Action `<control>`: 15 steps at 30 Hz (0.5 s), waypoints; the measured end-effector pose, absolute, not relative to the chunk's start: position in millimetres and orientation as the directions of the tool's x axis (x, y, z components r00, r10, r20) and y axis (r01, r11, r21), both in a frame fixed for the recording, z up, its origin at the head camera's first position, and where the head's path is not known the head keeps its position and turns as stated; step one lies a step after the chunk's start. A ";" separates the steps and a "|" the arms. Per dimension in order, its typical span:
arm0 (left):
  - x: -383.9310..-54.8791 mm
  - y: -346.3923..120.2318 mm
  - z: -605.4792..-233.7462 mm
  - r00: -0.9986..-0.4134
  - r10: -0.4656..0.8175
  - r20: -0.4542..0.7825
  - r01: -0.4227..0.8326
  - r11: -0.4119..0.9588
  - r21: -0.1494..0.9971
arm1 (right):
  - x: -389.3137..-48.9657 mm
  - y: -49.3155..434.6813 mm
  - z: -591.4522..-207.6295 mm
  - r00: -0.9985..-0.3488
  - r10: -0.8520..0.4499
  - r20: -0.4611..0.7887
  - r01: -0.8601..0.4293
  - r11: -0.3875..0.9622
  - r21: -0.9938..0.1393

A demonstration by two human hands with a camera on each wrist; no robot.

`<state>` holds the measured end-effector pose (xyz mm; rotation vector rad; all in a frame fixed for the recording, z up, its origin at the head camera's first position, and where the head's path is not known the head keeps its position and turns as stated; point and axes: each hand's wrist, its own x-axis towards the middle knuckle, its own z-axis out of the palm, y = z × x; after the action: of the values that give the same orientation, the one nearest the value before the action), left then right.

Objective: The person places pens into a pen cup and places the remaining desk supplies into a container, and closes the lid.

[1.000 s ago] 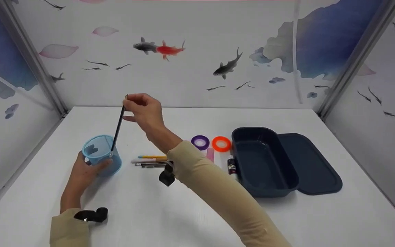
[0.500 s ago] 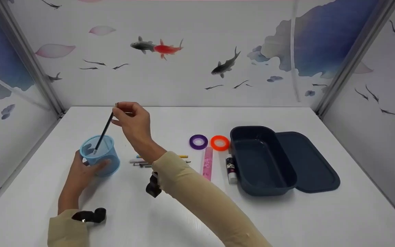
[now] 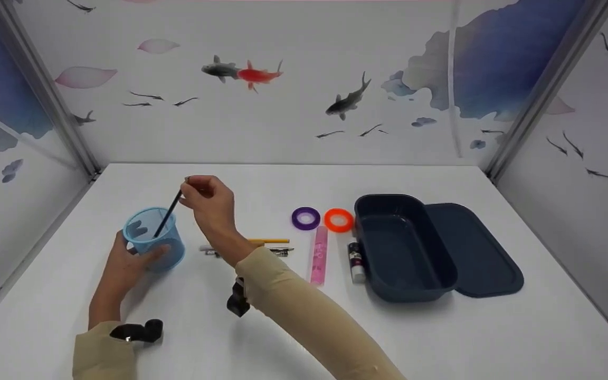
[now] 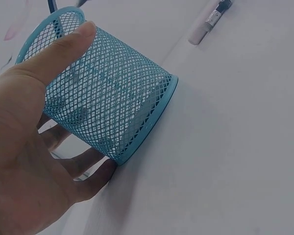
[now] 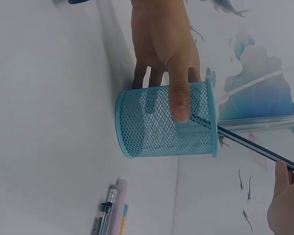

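A light blue mesh pen holder (image 3: 169, 253) stands upright on the left of the white table. My left hand (image 3: 124, 269) grips its side, thumb across the near wall and fingers round the other side, as the left wrist view shows on the mesh holder (image 4: 112, 83). My right hand (image 3: 211, 206), above and to the right, pinches a slim black pencil (image 3: 169, 214) near its upper end. The lower part of the pencil (image 5: 245, 143) slants down inside the holder, visible through the mesh in the right wrist view. Whether it touches the bottom I cannot tell.
Several pens and pencils (image 3: 277, 241) lie partly under my right forearm. Right of them are a pink strip (image 3: 319, 256), a purple ring (image 3: 296, 218), an orange ring (image 3: 329, 220) and a glue stick (image 3: 355, 264). A dark blue box (image 3: 404, 295) stands beside its lid (image 3: 486, 253).
My right hand has moved left and down, lowering the pencil from above the rim into the pen holder. My left hand keeps its hold on the holder.
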<state>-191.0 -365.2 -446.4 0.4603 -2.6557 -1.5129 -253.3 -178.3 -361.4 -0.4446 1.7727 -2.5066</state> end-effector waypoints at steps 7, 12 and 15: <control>-192.1 -365.1 -445.7 -0.951 -0.287 -0.111 -0.240 0.469 0.850 | -248.3 -177.3 -375.4 -0.970 -0.180 0.164 -0.091 -0.356 -0.930; -192.0 -365.4 -445.4 -0.949 -0.292 -0.121 -0.253 0.471 0.845 | -247.7 -175.7 -384.7 -0.967 -0.201 0.156 -0.082 -0.334 -0.939; -192.0 -365.1 -444.2 -0.949 -0.292 -0.123 -0.255 0.473 0.843 | -246.7 -174.5 -388.8 -0.965 -0.218 0.144 -0.068 -0.321 -0.945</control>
<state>-192.0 -365.1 -444.2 0.4942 -2.6632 -1.5149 -246.7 -174.5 -388.8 -0.3758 1.7728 -2.4509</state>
